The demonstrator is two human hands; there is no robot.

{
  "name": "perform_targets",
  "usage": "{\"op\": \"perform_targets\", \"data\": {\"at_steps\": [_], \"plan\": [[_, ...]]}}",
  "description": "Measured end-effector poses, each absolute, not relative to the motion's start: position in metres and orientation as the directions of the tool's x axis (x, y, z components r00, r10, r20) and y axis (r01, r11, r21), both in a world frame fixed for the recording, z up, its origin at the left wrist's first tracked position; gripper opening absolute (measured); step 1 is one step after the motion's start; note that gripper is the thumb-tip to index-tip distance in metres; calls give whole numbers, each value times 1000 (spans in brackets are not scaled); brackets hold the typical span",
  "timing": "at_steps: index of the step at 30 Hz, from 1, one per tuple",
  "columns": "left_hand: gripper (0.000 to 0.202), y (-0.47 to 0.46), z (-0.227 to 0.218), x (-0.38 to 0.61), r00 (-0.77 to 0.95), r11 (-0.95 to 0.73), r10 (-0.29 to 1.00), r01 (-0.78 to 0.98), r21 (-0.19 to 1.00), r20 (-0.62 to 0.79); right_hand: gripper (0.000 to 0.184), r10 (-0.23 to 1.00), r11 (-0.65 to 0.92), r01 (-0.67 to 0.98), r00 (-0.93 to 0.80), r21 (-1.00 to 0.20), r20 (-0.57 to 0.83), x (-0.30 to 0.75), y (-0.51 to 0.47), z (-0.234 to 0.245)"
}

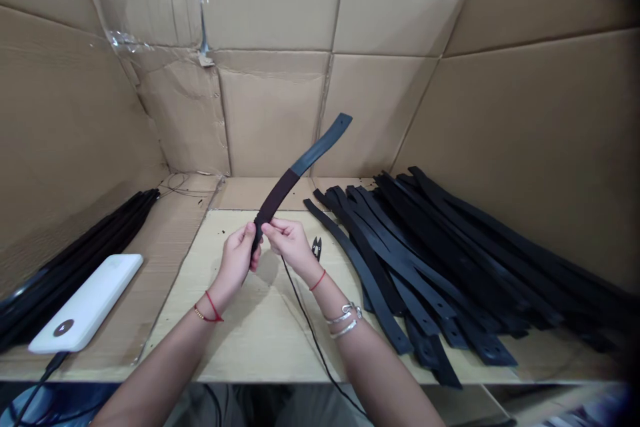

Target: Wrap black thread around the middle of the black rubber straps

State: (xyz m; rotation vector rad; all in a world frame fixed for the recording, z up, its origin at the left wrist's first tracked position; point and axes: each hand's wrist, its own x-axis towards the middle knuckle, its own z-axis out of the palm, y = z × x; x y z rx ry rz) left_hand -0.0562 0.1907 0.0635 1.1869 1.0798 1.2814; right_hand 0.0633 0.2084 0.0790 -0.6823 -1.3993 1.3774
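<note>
A long, slightly curved black strap [323,145] slants up and away over the middle of the table. A dark brown-black sleeve or wrap [277,195] covers its middle stretch, and a small hole shows near its far end. My left hand [239,253] grips the lower part, thumb on top, hiding the near end. My right hand [290,243] pinches the strap's right edge by the sleeve's lower end; whether its fingers also hold something small is hidden. A thin black cord [307,320] runs from under the right hand toward the bottom edge. Small black thread snips [317,248] lie behind the right wrist.
Many black straps [400,247] lie piled on the right, some with holes in their ends. Along the left wall is a bundle of dark strips [115,220], with a white power bank [87,307] and cable beside it. Cardboard walls [275,113] enclose the table [200,333] on three sides.
</note>
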Motion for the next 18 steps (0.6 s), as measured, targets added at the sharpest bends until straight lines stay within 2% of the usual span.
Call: {"op": "perform_targets", "data": {"at_steps": [3,6,9,11,14,18], "plan": [[68,187,69,-57,216,137,973,-232,963,-86,50,859,80,-268,-470,-960,202,66,208,80],[63,183,76,-59,384,230,918,-299,926,-104,56,877,83,-260,-439,-962,195,69,209,80],[51,182,78,-61,450,180,892,-269,946,-42,59,894,85,-280,-402,-956,197,71,209,80],[51,182,77,-63,484,166,875,-259,951,-21,58,881,59,-295,-434,-954,188,72,208,81],[59,184,73,-65,534,263,845,-352,898,-38,58,862,56,-250,-476,-967,173,72,207,86],[66,185,70,-66,585,424,805,-444,789,-103,53,892,129,-174,-409,-976,191,67,207,87]]}}
